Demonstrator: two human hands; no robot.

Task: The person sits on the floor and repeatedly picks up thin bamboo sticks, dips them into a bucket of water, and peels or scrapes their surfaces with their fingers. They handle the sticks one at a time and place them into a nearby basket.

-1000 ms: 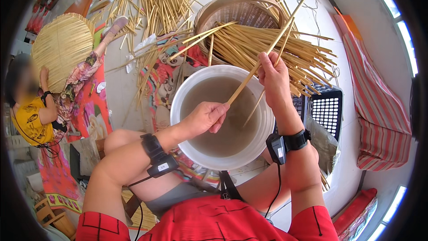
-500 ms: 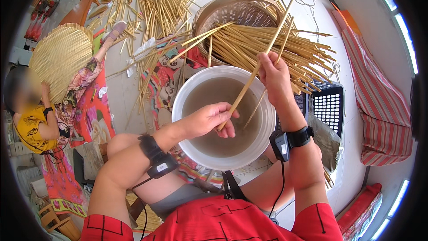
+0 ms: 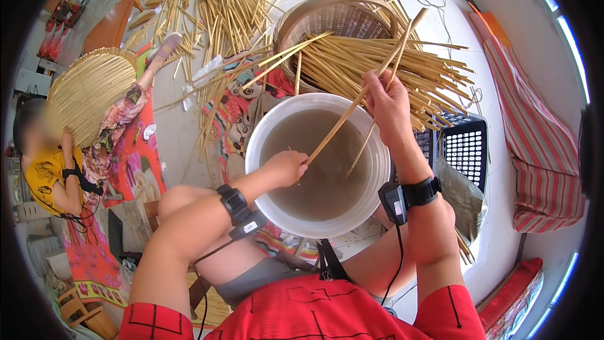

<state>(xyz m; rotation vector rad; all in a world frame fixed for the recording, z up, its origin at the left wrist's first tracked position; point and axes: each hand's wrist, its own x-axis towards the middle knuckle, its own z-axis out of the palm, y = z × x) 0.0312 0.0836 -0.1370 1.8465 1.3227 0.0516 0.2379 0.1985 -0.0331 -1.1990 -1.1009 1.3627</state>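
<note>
A long straw-coloured reed stalk (image 3: 343, 118) slants across a white bucket (image 3: 254, 162) of cloudy water between my knees. Pinched round its lower end, over the water, is my left hand (image 3: 286, 167). My right hand (image 3: 385, 99), higher and to the right, grips the same stalk farther up. A thinner strip (image 3: 363, 149) also passes through the right hand and hangs down over the bucket; beyond the hand the two pieces come close together. Whether the strip is split from the stalk I cannot tell.
Behind the bucket a woven basket (image 3: 290, 30) lies with many stalks (image 3: 402, 69) spilling from it. A black plastic crate (image 3: 464, 151) stands to the right. More stalks (image 3: 229, 12) cover the floor. At left a person in yellow holds a round woven mat (image 3: 94, 85).
My left hand has moved slightly down and left, and its spread fingers have closed round the stalk's lower end. The stalk's upper end has dropped and shifted right. My right hand stays nearly in place.
</note>
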